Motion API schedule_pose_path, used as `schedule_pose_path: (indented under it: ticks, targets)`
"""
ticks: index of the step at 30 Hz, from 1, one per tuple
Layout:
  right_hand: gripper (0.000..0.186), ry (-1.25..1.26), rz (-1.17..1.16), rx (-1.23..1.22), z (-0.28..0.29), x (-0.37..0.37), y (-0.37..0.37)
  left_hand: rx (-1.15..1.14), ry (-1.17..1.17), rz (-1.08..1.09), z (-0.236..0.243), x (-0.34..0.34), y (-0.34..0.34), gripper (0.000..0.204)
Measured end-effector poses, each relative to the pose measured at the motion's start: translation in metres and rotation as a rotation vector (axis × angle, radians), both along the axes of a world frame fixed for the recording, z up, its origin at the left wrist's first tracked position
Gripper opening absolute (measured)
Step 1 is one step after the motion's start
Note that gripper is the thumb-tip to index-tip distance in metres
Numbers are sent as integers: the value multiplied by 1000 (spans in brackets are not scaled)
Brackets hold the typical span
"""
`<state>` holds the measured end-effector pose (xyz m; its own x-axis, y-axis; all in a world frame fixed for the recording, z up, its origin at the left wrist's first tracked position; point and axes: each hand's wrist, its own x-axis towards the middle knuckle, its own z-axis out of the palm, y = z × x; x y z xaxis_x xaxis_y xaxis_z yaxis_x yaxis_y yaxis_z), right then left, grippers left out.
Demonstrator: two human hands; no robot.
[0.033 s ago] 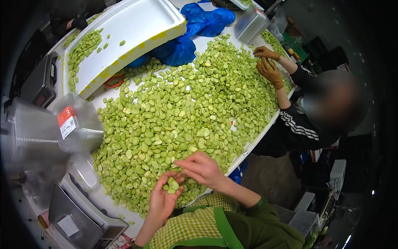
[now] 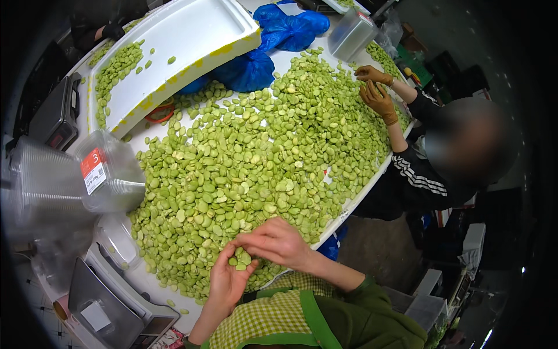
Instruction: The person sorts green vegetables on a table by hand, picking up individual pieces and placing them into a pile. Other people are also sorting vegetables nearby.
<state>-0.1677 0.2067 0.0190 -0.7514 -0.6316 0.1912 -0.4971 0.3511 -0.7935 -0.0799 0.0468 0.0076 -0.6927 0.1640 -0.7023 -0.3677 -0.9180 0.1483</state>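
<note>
A wide heap of pale green broad beans (image 2: pixel 215 174) covers much of the white table in front of me. At the heap's near edge, my left hand (image 2: pixel 226 278) is cupped palm up, closed around a few shelled broad beans (image 2: pixel 240 260). My right hand (image 2: pixel 278 241) comes in from the right, its fingers pinched together at the left hand's fingertips. Whatever lies between those right fingertips is hidden.
Stacked clear plastic tubs (image 2: pixel 113 174) and a scale (image 2: pixel 107 305) stand at the left. A white foam box (image 2: pixel 180 49), blue plastic bags (image 2: pixel 247 70) and orange-handled scissors (image 2: pixel 161 111) lie farther back. Across the right edge, a co-worker's gloved hands (image 2: pixel 379 102) touch the heap.
My right hand has moved slightly left and down, from just above the heap to the left hand's fingertips. The left hand has stayed nearly still with its beans.
</note>
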Motion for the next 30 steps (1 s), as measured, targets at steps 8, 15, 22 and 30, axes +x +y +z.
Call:
schedule_pose_path:
  ticks: [8,15,22,30]
  targets:
    - [36,74,-270,85,-12,-44,45,3,89,46,-8,8,-9,21]
    - [47,344,-901,402,-126,-145,168,-20,54,55,1,12,-12,16]
    - [55,199,-672,471,-109,-140,105,-46,28,10,4,8,-12,16]
    - [36,259,-450,429,-59,-119,89,-54,12,74,-1,16,-21,17]
